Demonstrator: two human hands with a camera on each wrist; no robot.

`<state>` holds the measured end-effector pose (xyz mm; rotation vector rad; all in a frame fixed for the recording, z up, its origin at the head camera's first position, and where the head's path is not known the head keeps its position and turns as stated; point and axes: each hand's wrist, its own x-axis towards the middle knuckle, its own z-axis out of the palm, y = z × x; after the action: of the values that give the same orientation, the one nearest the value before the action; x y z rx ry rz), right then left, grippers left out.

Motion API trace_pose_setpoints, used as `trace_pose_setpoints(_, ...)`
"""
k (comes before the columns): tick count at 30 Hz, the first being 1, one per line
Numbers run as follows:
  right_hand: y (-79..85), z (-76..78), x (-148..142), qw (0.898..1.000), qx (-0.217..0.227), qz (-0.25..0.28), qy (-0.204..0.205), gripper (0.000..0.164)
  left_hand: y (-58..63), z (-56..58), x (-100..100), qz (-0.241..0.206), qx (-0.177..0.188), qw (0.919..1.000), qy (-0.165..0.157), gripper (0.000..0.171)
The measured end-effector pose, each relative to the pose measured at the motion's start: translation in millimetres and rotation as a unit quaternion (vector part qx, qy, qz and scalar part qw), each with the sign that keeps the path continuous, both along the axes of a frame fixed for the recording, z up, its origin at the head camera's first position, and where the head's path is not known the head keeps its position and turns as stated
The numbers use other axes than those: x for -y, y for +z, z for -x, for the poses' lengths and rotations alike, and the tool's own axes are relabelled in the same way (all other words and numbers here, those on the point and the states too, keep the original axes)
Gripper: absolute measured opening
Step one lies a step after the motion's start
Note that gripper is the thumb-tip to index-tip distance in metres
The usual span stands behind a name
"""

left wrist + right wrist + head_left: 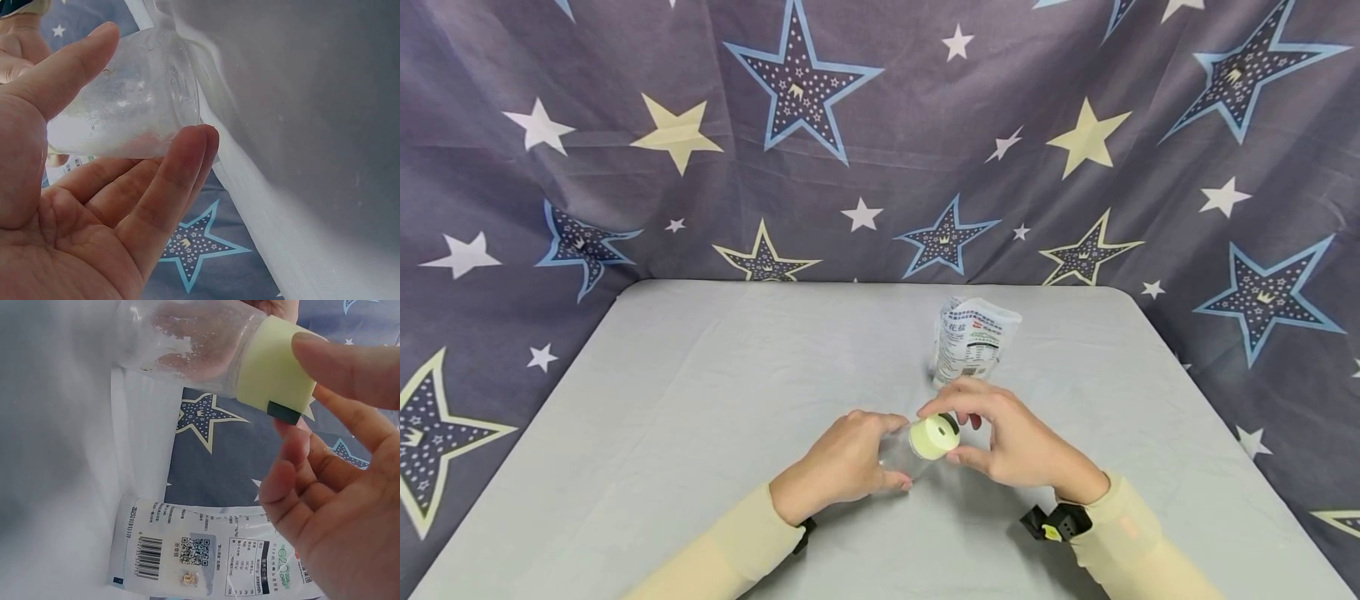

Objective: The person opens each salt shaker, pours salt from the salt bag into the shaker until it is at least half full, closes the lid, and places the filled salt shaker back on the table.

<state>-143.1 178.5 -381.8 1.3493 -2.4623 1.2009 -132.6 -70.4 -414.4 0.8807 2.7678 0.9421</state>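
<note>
Clear jar (898,452) between both hands, long axis tilted, cap (933,437) end toward right hand (1011,437). Left hand (842,461) grips jar body; right hand, nearer cap, pinches it. Pouch (973,342) stands just beyond right hand. Base contact unclear.

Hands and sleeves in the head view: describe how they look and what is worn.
The left hand and right hand are gloveless. Both sleeves are long and pale cream-yellow. A boxy black device with a yellow-green patch shows at the right wrist; the left wrist's black piece is mostly hidden.
</note>
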Motion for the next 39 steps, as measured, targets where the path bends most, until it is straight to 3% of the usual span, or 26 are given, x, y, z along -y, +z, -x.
trace_pose_setpoints(6, 1.1, 0.2, -0.6, 1.0, -0.005, -0.011, -0.011, 0.067, 0.3, -0.2, -0.1, 0.007, -0.006, 1.0, 0.001, 0.065)
trace_pose_setpoints(20, -0.3, -2.4, 2.4, 0.994, 0.002, -0.033, -0.1, 0.05, 0.6, -0.8, -0.9, 0.013, 0.0, 0.9999, 0.002, 0.067)
trace_pose_setpoints(26, -0.5, -4.5, 4.4, 0.993, 0.021, -0.04, -0.112, 0.046, 0.2, -0.4, -0.9, 0.014, -0.001, 0.9999, 0.002, 0.068)
trace_pose_setpoints(39, -1.2, -4.2, 4.2, 0.994, 0.005, -0.041, -0.099, 0.037, 0.3, -0.6, -0.4, 0.011, -0.005, 0.9999, 0.001, 0.067)
